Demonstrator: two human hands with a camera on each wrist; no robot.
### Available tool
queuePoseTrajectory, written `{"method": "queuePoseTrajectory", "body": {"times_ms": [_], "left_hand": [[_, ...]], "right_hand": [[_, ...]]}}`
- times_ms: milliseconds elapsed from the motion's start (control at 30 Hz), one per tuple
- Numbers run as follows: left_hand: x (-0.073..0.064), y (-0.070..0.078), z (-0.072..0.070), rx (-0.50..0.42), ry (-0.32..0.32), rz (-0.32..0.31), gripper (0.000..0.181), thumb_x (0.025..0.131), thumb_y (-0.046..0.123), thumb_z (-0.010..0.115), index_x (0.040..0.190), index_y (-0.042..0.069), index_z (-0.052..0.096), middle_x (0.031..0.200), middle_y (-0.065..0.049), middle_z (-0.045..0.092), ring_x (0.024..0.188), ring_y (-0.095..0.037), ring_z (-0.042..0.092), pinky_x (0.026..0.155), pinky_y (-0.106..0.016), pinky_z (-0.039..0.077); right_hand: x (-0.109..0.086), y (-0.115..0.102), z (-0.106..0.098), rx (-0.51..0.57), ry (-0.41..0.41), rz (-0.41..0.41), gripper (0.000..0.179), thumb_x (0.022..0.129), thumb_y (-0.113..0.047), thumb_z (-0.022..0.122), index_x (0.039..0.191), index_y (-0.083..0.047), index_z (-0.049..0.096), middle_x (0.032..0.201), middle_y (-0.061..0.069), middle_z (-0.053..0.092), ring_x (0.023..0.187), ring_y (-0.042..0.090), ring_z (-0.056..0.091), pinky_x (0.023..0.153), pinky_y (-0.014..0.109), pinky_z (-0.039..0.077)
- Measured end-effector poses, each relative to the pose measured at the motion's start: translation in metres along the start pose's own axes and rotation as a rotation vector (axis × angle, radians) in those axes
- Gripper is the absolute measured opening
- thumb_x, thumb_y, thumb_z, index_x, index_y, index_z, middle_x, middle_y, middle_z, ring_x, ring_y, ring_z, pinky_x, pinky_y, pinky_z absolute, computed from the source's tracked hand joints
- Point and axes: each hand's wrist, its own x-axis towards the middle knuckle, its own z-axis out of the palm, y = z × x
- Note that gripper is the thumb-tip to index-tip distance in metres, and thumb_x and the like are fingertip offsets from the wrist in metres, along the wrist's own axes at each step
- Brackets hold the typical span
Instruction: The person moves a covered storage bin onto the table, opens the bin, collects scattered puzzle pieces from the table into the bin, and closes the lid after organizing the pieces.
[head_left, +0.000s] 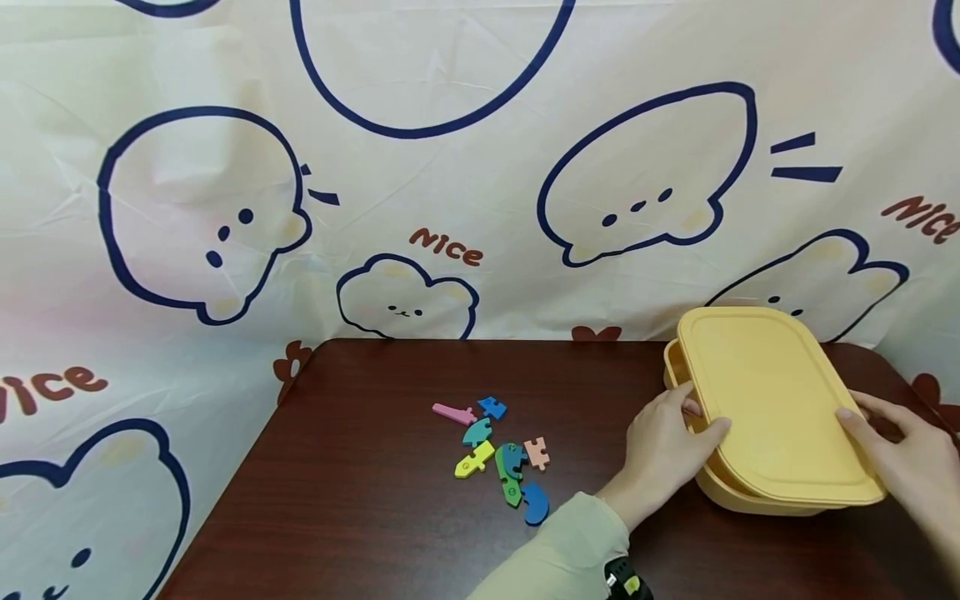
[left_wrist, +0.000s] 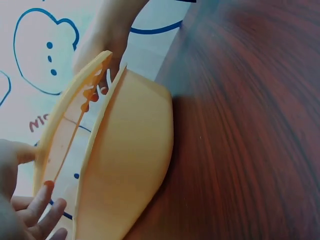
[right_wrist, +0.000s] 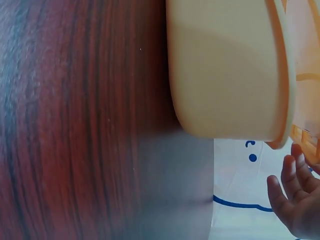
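A yellow lid [head_left: 772, 400] sits tilted and askew over a yellow plastic box [head_left: 731, 497] at the table's right side. My left hand [head_left: 663, 442] pinches the lid's left edge, its thumb on top and fingers underneath. At the opposite edge, my right hand [head_left: 907, 450] grips the lid with the thumb above. The left wrist view shows a gap between the lid [left_wrist: 62, 125] and the rim of the box [left_wrist: 127, 145]. In the right wrist view, the right hand's fingers [right_wrist: 290, 172] curl below the lid, beside the box [right_wrist: 227, 75]. The box's contents are hidden.
Several colourful puzzle pieces lie mid-table, among them a pink piece [head_left: 452, 413], a yellow piece [head_left: 474, 460], a peach piece [head_left: 537, 453] and a blue piece [head_left: 536, 504]. The dark wooden table [head_left: 360, 500] meets a patterned cloth [head_left: 510, 200] behind.
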Motion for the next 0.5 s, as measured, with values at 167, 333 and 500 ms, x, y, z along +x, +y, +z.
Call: {"method": "queuePoseTrajectory", "body": {"times_ms": [167, 333, 500], "left_hand": [[-0.001, 0.006, 0.002, -0.053, 0.007, -0.005, 0.047, 0.088, 0.042, 0.072, 0.13, 0.023, 0.063, 0.084, 0.024, 0.053, 0.082, 0.007, 0.054, 0.073, -0.014, 0.041], [-0.003, 0.012, 0.006, -0.071, 0.013, -0.009, 0.046, 0.087, 0.04, 0.073, 0.129, 0.024, 0.064, 0.084, 0.025, 0.053, 0.08, 0.009, 0.054, 0.072, -0.014, 0.04], [-0.007, 0.018, 0.01, -0.085, 0.017, -0.003, 0.047, 0.087, 0.041, 0.074, 0.129, 0.025, 0.064, 0.086, 0.027, 0.054, 0.079, 0.011, 0.051, 0.072, -0.014, 0.04]], "right_hand": [[-0.002, 0.001, -0.003, 0.036, 0.026, 0.02, 0.056, 0.103, -0.029, 0.053, 0.141, 0.012, 0.044, 0.106, 0.03, 0.053, 0.051, -0.005, 0.042, 0.044, 0.02, 0.04], [-0.006, 0.012, -0.005, 0.18, 0.05, -0.038, 0.051, 0.102, -0.024, 0.055, 0.146, 0.001, 0.046, 0.086, -0.014, 0.049, 0.051, -0.005, 0.047, 0.044, 0.018, 0.041], [-0.002, 0.035, -0.006, 0.394, 0.1, -0.131, 0.044, 0.098, -0.01, 0.061, 0.123, -0.046, 0.059, 0.078, -0.032, 0.048, 0.049, -0.007, 0.049, 0.041, 0.014, 0.04]]}}
